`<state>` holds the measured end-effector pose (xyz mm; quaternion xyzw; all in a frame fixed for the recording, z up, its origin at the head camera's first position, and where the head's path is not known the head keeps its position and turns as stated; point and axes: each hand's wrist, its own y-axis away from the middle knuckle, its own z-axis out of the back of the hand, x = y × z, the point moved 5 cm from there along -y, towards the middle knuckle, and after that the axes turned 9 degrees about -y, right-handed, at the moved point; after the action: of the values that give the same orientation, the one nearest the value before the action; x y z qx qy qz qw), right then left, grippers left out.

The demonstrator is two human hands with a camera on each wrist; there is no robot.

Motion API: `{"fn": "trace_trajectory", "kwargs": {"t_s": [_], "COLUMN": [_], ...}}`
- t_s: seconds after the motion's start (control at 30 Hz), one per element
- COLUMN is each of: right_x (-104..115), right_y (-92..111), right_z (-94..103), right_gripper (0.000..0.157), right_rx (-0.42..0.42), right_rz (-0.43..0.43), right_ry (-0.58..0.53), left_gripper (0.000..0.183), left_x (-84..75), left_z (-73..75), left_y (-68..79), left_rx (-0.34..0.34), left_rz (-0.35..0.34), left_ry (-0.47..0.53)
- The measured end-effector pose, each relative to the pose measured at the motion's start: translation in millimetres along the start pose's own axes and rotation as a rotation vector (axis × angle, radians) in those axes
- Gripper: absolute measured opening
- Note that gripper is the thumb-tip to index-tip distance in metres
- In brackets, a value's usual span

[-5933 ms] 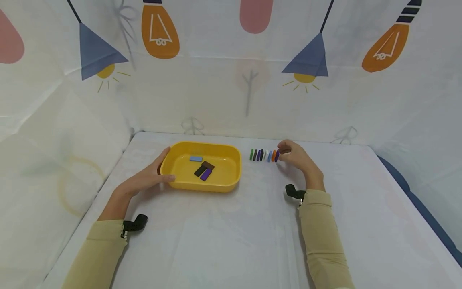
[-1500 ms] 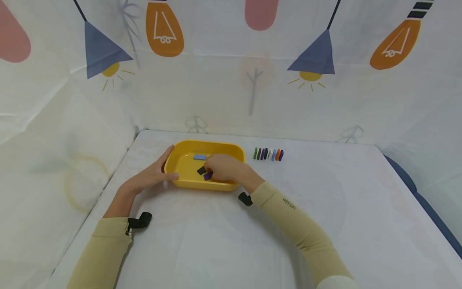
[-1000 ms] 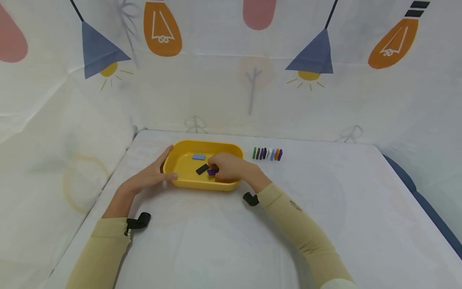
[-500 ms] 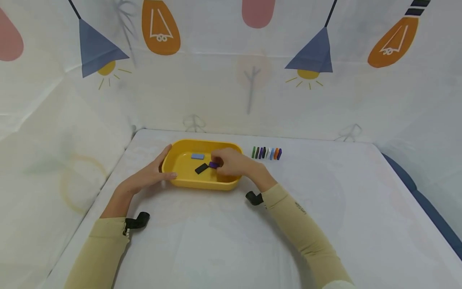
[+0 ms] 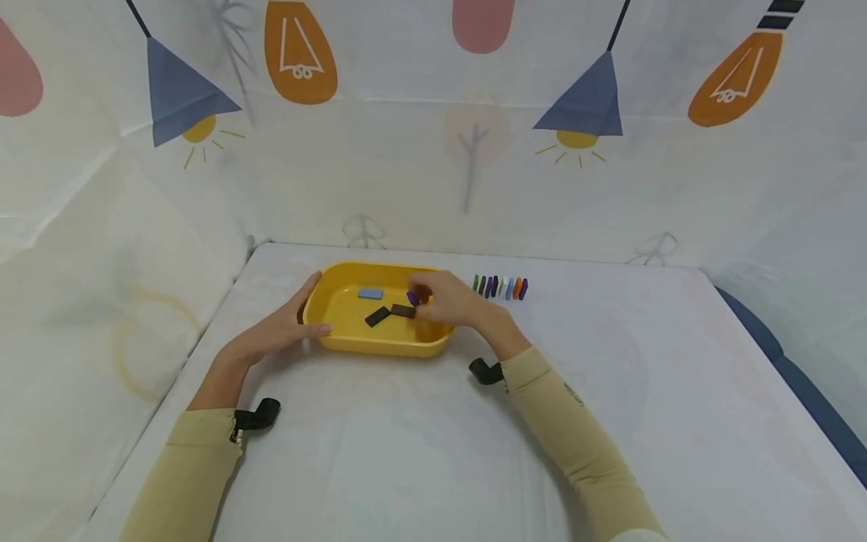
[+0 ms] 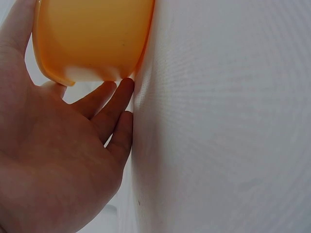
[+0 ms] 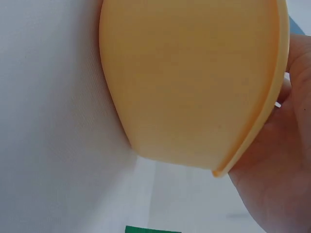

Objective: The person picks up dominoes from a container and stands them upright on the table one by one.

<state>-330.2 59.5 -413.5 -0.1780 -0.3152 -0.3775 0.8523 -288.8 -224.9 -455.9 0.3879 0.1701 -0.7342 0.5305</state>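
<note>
My left hand (image 5: 281, 327) grips the left end of a yellow tray (image 5: 352, 345), with the thumb over its near rim and the fingers along the outer wall (image 6: 97, 43). My right hand (image 5: 450, 301) is over the right part of the tray and pinches a purple domino (image 5: 412, 298), tilted and raised off the tray floor. Close under those fingertips lies a brown domino (image 5: 403, 310), its end meeting a black domino (image 5: 377, 316). A light blue domino (image 5: 370, 293) lies flat farther back. In the right wrist view the tray wall (image 7: 194, 87) hides the fingertips.
Right of the tray, a row of several dominoes (image 5: 503, 287) stands on edge on the white table (image 5: 379, 436), from green (image 5: 476, 283) at the left to purple (image 5: 524, 289) at the right. A printed cloth (image 5: 406, 181) hangs behind the table.
My right hand left the upright row, where a purple domino now ends it, and reached into the tray. The brown domino shifted right; the purple one was picked up. My left hand stays put.
</note>
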Motion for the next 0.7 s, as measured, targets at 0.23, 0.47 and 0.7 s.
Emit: {"fn": "trace_trajectory", "kwargs": {"t_s": [0.23,0.47,0.7], "right_x": [-5,-10,-11], "right_y": [8,16,25], "right_z": [13.6,25.3,37.1], "right_gripper": [0.022,0.026,0.02], "right_rx": [-0.06,-0.108,-0.165], "right_rz": [0.031,0.011,0.022], "right_ry": [-0.062,-0.098,-0.139], "left_gripper": [0.104,0.104,0.105], "left_x": [0.8,2.2,2.7], "left_z": [-1.1,-0.5,-1.1], "left_y": [-1.3,-0.8,-2.1], "left_rx": [-0.001,0.0,-0.002], "left_rz": [0.005,-0.001,-0.006], "left_ry": [0.0,-0.006,-0.01]}}
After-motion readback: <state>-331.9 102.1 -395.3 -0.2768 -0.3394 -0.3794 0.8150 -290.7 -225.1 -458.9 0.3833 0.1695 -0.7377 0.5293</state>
